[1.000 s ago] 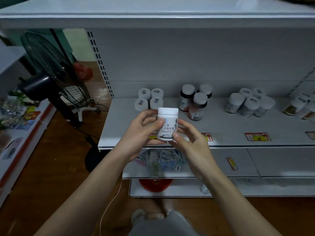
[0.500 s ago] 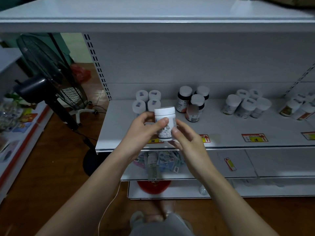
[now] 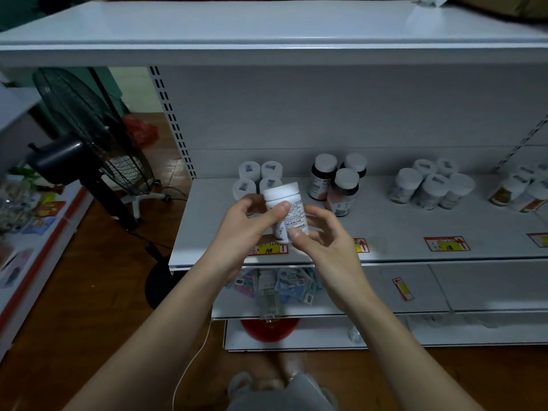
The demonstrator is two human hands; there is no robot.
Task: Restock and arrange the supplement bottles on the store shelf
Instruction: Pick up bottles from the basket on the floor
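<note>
A white supplement bottle (image 3: pixel 292 213) with a white cap and printed label is held upright above the front of the grey shelf (image 3: pixel 394 232). My left hand (image 3: pixel 246 229) grips it from the left, thumb on the label. My right hand (image 3: pixel 324 241) touches its lower right side with thumb and fingertips, the other fingers spread. Behind it stand several small white bottles (image 3: pixel 257 179). Three dark amber bottles (image 3: pixel 341 188) with white caps stand to the right.
More white-capped bottles (image 3: pixel 430 188) cluster further right, others (image 3: pixel 522 194) at the far right edge. Price tags (image 3: pixel 446 244) line the shelf front. A black standing fan (image 3: pixel 89 143) is on the left. Packets (image 3: pixel 275 286) fill the lower shelf.
The bottle has been turned in my hands, showing a different side of the label, and tilted slightly. My right hand's fingers have loosened and spread.
</note>
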